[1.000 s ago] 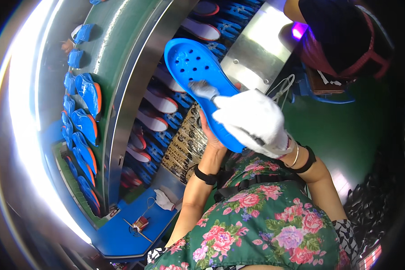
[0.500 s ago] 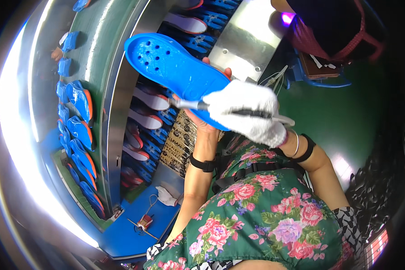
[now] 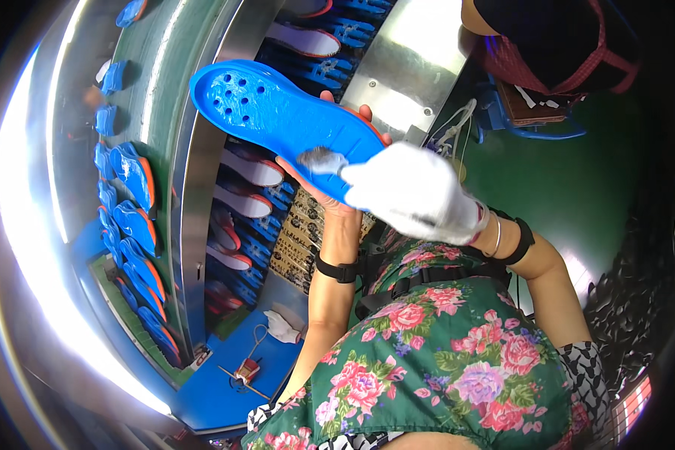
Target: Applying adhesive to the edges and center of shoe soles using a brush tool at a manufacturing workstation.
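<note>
A blue shoe sole (image 3: 300, 112) with a cluster of round holes at one end is tilted before me, its inner face up. Whitish wet streaks shine around the holes. My left hand (image 3: 336, 196) is bare and grips the sole from beneath, fingertips showing over its far edge. In a white knitted glove, my right hand (image 3: 420, 191) is closed around a brush (image 3: 324, 160). The dark bristles touch the sole's inner face near its near edge. Most of the brush handle is hidden by the glove.
Left of me a green conveyor belt (image 3: 174, 45) carries several blue soles (image 3: 133, 176). Beneath the held sole, a rack holds white-bottomed shoe parts (image 3: 251, 166). A blue tabletop (image 3: 221, 386) bears a glove (image 3: 283, 327) and a small red object (image 3: 247, 369). Another person (image 3: 544, 45) sits at upper right.
The brush has moved from the sole's edge onto its inner face, its bristles turned. The sole has shifted slightly left, still in my left hand. Soles on the conveyor have barely moved.
</note>
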The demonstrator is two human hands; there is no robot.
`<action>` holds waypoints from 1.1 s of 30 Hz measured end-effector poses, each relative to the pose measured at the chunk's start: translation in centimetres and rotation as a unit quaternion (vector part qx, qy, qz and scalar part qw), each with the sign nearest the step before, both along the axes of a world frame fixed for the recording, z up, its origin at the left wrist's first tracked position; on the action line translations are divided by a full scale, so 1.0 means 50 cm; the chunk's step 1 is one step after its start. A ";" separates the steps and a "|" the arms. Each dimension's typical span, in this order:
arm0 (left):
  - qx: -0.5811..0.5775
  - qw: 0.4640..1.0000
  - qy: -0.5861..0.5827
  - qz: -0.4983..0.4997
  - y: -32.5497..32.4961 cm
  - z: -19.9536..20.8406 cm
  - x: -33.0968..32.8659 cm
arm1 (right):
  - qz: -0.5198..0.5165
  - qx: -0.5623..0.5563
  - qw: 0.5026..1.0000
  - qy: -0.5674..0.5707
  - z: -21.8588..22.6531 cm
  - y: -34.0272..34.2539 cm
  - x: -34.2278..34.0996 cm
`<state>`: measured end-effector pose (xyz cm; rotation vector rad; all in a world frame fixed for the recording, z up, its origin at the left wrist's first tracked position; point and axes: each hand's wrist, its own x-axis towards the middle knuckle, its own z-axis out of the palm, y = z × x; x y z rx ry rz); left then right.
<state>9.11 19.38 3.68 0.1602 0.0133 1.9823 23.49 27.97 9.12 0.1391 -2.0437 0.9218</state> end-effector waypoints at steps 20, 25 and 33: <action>0.001 0.999 0.044 -0.010 -0.016 -0.007 -0.029 | 0.072 -0.017 0.996 -0.049 -0.012 -0.021 0.034; 0.029 0.993 0.071 -0.084 -0.037 -0.005 -0.051 | 0.108 -0.266 0.952 -0.106 0.009 -0.017 0.030; 0.032 0.994 0.034 -0.097 -0.055 -0.016 -0.080 | 0.212 -0.271 0.923 -0.173 0.013 -0.033 0.034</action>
